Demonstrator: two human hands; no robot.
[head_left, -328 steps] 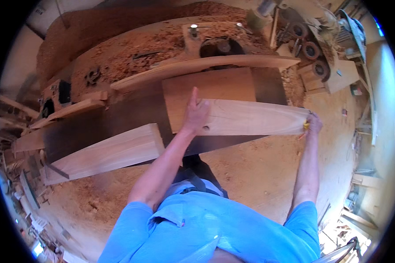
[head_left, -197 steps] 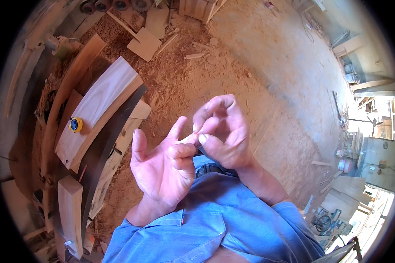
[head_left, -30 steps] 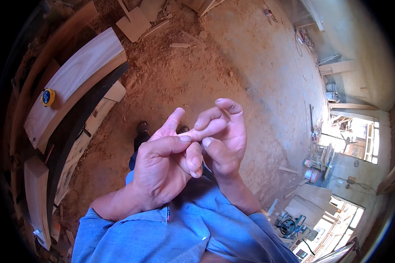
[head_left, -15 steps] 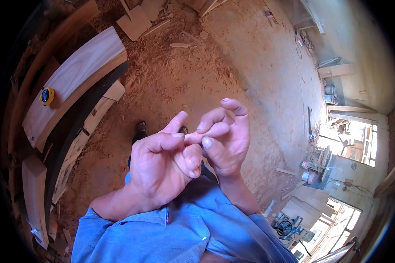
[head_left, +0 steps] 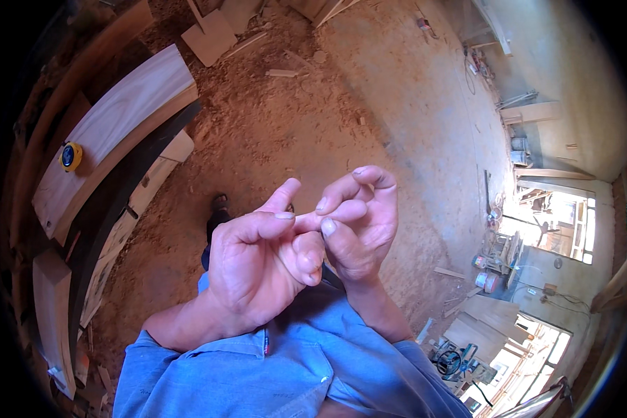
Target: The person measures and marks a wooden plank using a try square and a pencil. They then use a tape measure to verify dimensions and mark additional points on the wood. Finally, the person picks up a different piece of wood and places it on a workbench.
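Note:
My left hand (head_left: 254, 268) is raised palm up in front of my chest, its fingers apart and some of them bent. It holds nothing. Beside it, my right hand (head_left: 364, 233) has its thumb and forefinger closed around one outstretched finger of the left hand; the other right fingers curl above. Whether anything small sits in that pinch, I cannot make out. Off to the left, well away from both hands, a yellow and black tape measure (head_left: 70, 157) lies on a curved, pale wooden board (head_left: 129, 115).
More curved wooden pieces (head_left: 52, 299) stand along the left. Reddish sawdust and offcuts (head_left: 282, 72) cover the floor around my feet. Along the right wall are planks (head_left: 477, 327), a machine with a handwheel (head_left: 453, 361), a paint bucket (head_left: 488, 281) and bright windows (head_left: 554, 223).
The hands keep nearly the same pose, with the right still pinching the left finger. The surroundings have shifted slightly left in view.

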